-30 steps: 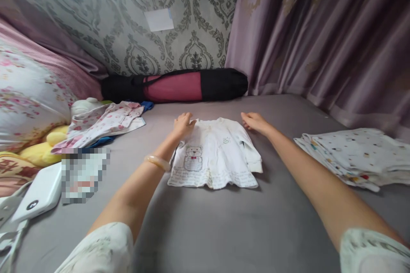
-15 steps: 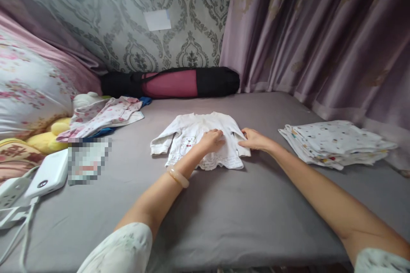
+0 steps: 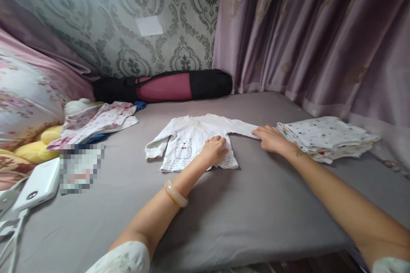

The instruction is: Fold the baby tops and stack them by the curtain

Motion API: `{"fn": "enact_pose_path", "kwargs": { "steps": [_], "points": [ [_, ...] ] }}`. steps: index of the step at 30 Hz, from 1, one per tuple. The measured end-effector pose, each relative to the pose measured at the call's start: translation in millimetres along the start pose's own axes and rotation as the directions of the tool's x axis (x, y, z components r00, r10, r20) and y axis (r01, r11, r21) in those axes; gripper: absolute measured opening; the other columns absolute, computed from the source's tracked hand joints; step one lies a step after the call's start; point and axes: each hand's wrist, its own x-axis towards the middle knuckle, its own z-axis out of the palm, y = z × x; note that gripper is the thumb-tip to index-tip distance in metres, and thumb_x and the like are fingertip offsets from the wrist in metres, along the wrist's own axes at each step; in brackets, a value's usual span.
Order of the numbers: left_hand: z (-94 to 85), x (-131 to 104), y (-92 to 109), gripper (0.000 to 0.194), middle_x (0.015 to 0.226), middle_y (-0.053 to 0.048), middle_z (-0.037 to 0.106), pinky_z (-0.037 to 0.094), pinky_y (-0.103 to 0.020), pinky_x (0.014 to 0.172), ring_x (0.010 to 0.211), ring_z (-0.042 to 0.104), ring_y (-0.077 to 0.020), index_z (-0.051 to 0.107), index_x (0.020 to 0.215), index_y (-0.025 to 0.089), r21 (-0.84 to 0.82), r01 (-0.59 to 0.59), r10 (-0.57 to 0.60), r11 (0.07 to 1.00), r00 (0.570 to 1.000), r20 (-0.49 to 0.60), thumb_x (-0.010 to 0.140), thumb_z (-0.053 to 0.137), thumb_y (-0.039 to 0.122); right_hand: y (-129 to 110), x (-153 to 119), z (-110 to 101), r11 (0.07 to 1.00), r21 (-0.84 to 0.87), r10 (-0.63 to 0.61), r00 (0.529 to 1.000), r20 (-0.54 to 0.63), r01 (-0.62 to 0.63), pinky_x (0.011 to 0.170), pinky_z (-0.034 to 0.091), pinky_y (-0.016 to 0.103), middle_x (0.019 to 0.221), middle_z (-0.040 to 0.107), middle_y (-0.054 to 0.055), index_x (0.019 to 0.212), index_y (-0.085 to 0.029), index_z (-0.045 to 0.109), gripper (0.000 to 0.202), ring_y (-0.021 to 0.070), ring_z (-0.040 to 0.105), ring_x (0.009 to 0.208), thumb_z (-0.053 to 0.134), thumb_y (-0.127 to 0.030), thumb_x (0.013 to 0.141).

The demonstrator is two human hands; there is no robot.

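Note:
A small white long-sleeved top [image 3: 195, 132] with a bear print lies flat on the grey sheet [image 3: 256, 204]. My left hand [image 3: 214, 150] rests on its lower right part, fingers apart and holding nothing. At the end of the right sleeve, which is stretched out sideways, my right hand [image 3: 269, 137] has its fingers closed on the cuff. The left sleeve angles down beside the body of the top. Just beyond my right hand sits a stack of folded white printed cloths [image 3: 329, 136].
A black and maroon rolled bag [image 3: 163, 86] lies along the wall. Pink printed clothes [image 3: 102, 119], a yellow plush [image 3: 38, 147], a white power bank [image 3: 38, 183] with cables and a blurred packet [image 3: 80, 168] are at the left. Purple curtains [image 3: 288, 30] hang at the right.
My right hand has moved right with the cuff, and the right sleeve, bent down before, now extends outward. My left hand stays on the top. The view has shifted slightly.

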Motion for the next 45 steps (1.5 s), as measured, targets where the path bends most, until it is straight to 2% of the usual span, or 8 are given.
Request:
{"fn": "enact_pose_path", "kwargs": {
  "steps": [5,12,17,23,26,29,34,45],
  "points": [
    [3.7,5,1,0.025,0.121,-0.011,0.061,0.046,-0.036,0.097,0.118,0.057,-0.0256,0.055,0.115,0.02,-0.006,-0.015,0.015,1.0,1.0,-0.006,0.093,0.048,0.03,23,16,-12,0.91,0.202,0.348,0.932,0.098,-0.361,0.082,0.044,0.034,0.118,0.068,0.015,0.119,-0.02,0.069,0.04,0.0273,0.063,0.108,0.042,-0.014,0.089],
    [12.2,15,-6,0.023,0.114,-0.01,0.064,0.048,-0.034,0.093,0.111,0.061,-0.0241,0.059,0.111,0.021,-0.013,-0.008,0.008,1.0,0.999,-0.042,0.093,0.049,0.03,16,30,-3,0.815,0.202,0.525,0.84,0.14,-0.543,0.089,0.048,0.04,0.119,0.066,0.026,0.121,-0.007,0.068,0.048,0.0339,0.062,0.115,0.052,-0.043,0.092],
    [10.4,30,-17,0.024,0.111,-0.01,0.066,0.049,-0.035,0.093,0.109,0.062,-0.0236,0.062,0.111,0.02,-0.027,0.01,-0.012,1.0,0.996,-0.084,0.093,0.046,0.024,19,35,10,0.786,0.26,0.542,0.828,0.146,-0.561,0.09,0.048,0.039,0.12,0.066,0.024,0.12,-0.008,0.068,0.049,0.0332,0.062,0.115,0.054,-0.044,0.09],
    [2.8,70,-38,0.031,0.118,-0.013,0.066,0.048,-0.037,0.098,0.114,0.06,-0.0237,0.063,0.115,0.015,-0.038,0.081,-0.087,0.996,0.98,-0.178,0.092,0.042,0.015,25,40,21,0.749,0.337,0.553,0.818,0.156,-0.57,0.085,0.05,0.037,0.113,0.069,0.021,0.116,-0.01,0.07,0.046,0.0316,0.064,0.11,0.055,-0.043,0.088],
    [4.7,93,-49,0.037,0.123,-0.013,0.064,0.047,-0.038,0.101,0.117,0.059,-0.023,0.062,0.117,0.014,-0.075,0.079,-0.095,0.994,0.968,-0.23,0.088,0.04,0.007,21,37,16,0.786,0.317,0.517,0.846,0.133,-0.53,0.084,0.05,0.036,0.11,0.07,0.018,0.111,-0.014,0.071,0.037,0.0302,0.065,0.107,0.054,-0.039,0.09],
    [11.3,110,-58,0.038,0.126,-0.015,0.063,0.045,-0.036,0.105,0.121,0.057,-0.0219,0.062,0.118,0.011,-0.086,0.005,-0.024,0.996,0.975,-0.222,0.088,0.039,0.006,14,28,8,0.859,0.223,0.473,0.881,-0.002,-0.46,0.084,0.048,0.038,0.111,0.069,0.019,0.115,-0.014,0.067,0.034,0.031,0.065,0.106,0.046,-0.032,0.095],
    [26.0,120,-63,0.038,0.136,-0.015,0.057,0.038,-0.039,0.112,0.13,0.05,-0.0216,0.056,0.128,0.013,-0.067,-0.038,0.023,0.997,0.979,-0.201,0.095,0.038,0.017,5,14,4,0.926,0.009,0.369,0.899,-0.235,-0.377,0.085,0.045,0.041,0.112,0.064,0.025,0.122,-0.007,0.059,0.039,0.0311,0.065,0.1,0.03,-0.014,0.096],
    [31.7,117,-49,0.058,0.16,-0.013,0.027,0.008,-0.067,0.114,0.149,0.016,-0.0358,0.035,0.149,0.025,-0.049,0.192,-0.196,0.98,0.977,-0.084,0.099,0.024,0.05,9,30,14,0.92,-0.05,0.382,0.916,-0.122,-0.39,0.081,0.046,0.04,0.106,0.066,0.025,0.101,-0.008,0.073,0.043,0.0302,0.067,0.097,0.031,-0.005,0.09]
  ]
}}
